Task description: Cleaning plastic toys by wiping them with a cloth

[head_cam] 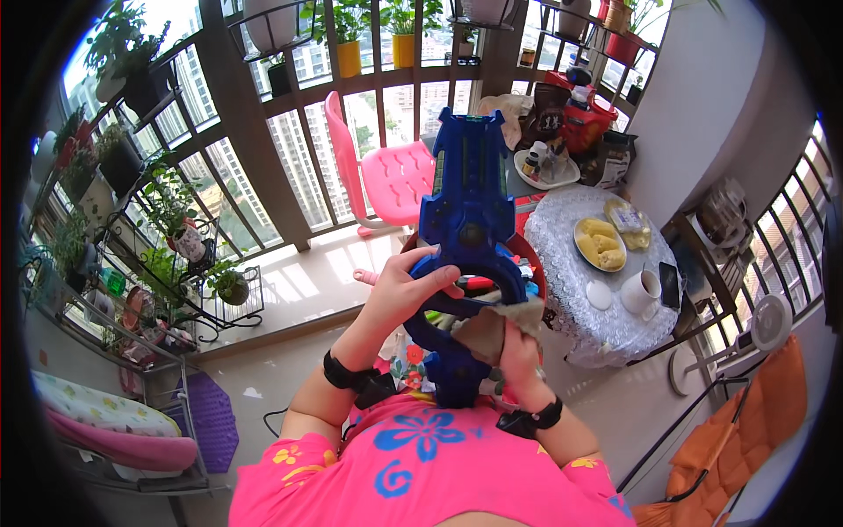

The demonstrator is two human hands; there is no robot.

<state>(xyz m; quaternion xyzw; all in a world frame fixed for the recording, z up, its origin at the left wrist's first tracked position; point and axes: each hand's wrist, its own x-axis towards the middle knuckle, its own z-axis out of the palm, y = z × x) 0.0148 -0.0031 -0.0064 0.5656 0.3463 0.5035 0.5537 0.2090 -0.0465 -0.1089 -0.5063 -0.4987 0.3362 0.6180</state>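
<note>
A large dark-blue plastic toy (469, 197) with a ring-shaped middle stands lengthwise before my chest, its lower end close to my pink shirt. My left hand (411, 283) grips the left side of the ring, thumb laid across the rim. In my right hand (519, 356) is a beige cloth (487, 332), pressed against the ring's lower right part. Its fingers are partly hidden by the cloth. Behind the toy, a red tub (541, 273) holds several colourful pieces, mostly covered by the toy and my hands.
A pink chair (395, 178) stands by the railed window. Right of the tub, a round table with a lace cloth (560, 230) bears a plate of yellow food (599, 245), a white mug (640, 292) and a phone (669, 285). Plant racks (240, 296) line the left side.
</note>
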